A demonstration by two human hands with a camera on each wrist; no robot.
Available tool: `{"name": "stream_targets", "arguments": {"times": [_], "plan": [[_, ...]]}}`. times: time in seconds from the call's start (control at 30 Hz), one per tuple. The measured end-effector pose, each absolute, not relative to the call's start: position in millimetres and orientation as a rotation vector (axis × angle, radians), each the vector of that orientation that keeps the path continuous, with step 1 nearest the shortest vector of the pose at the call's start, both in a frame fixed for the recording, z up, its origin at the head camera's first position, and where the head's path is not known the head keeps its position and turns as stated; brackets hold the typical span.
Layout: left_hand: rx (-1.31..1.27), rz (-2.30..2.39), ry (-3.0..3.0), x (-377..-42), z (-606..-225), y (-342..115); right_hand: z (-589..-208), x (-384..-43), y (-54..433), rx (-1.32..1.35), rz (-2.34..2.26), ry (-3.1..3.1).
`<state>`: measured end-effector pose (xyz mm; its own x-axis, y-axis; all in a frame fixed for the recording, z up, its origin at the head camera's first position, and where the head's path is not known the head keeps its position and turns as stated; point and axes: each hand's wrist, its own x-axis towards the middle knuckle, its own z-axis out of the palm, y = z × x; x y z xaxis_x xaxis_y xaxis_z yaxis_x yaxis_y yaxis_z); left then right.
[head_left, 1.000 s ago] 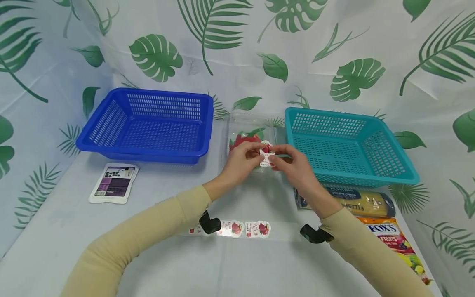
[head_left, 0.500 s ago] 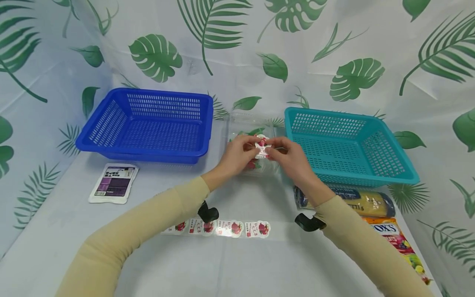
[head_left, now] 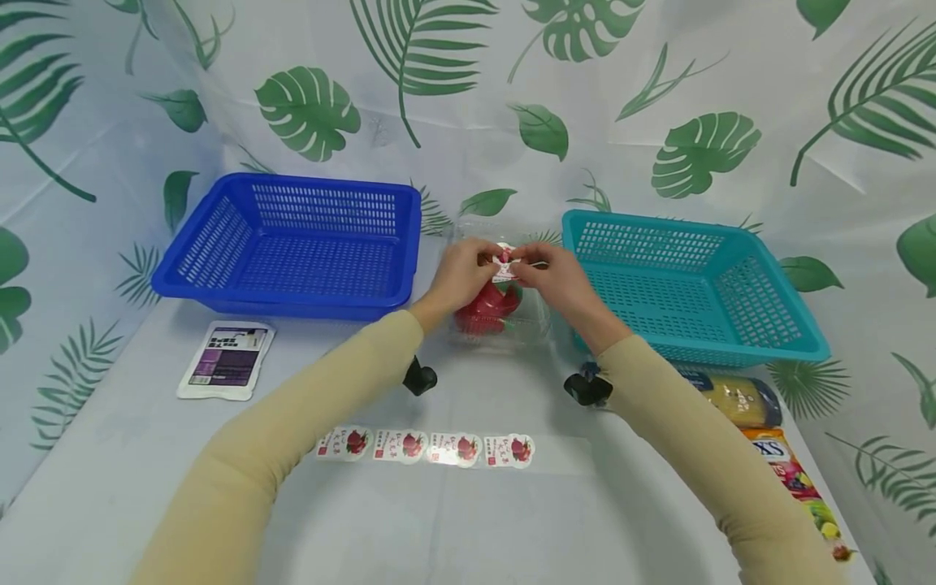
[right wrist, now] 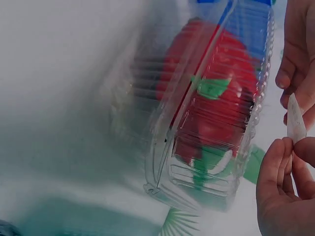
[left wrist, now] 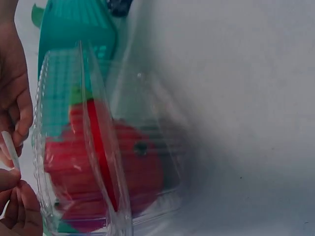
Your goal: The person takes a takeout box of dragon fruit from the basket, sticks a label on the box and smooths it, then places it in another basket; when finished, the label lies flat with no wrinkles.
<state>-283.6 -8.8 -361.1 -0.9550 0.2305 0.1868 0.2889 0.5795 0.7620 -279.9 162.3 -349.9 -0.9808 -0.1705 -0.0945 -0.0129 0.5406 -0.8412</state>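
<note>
A small white sticker [head_left: 504, 270] with a red fruit print is pinched at its left side by my left hand [head_left: 461, 272] and at its right side by my right hand [head_left: 553, 276]. Both hands are over a clear plastic clamshell box [head_left: 532, 329]. Inside the box lies a red fruit with green tips [head_left: 486, 313], partly covered by the hands in the head view. In the left wrist view the sticker [left wrist: 11, 150] appears edge-on, above the lid. The right wrist view also has the sticker [right wrist: 295, 118] held between the fingertips of both hands.
A strip of several matching stickers [head_left: 457, 449] lies near the front. A blue basket [head_left: 285, 305] stands left, a teal basket [head_left: 731, 353] right. A white-and-purple packet [head_left: 225, 361] is at the left; a spaghetti pack [head_left: 742, 400] and a Fox's candy bag [head_left: 793, 479] are at the right.
Both hands have carried the sticker farther back and slightly left over the box. More of the red fruit and the sticker strip now shows.
</note>
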Motion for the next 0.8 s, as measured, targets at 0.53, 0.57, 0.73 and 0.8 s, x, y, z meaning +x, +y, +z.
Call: {"name": "stream_targets", "arguments": {"times": [0.53,0.57,0.73,0.8], "plan": [[-0.453,-1.407,-2.832,-302.2,-370.5,-20.5,-365.0,-301.2,156.2,-0.202,-1.361,2.601],[-0.456,-1.413,-2.834,-302.5,-371.0,-20.6,-364.9,-300.7,156.1,-0.204,-1.363,2.600],[-0.485,-1.400,-2.838,-302.8,-372.6,-20.0,-365.3,-298.8,156.9,-0.223,-1.370,2.597],[-0.478,-1.392,-2.839,-302.0,-372.9,-20.1,-366.4,-299.2,156.8,-0.223,-1.370,2.591]]}}
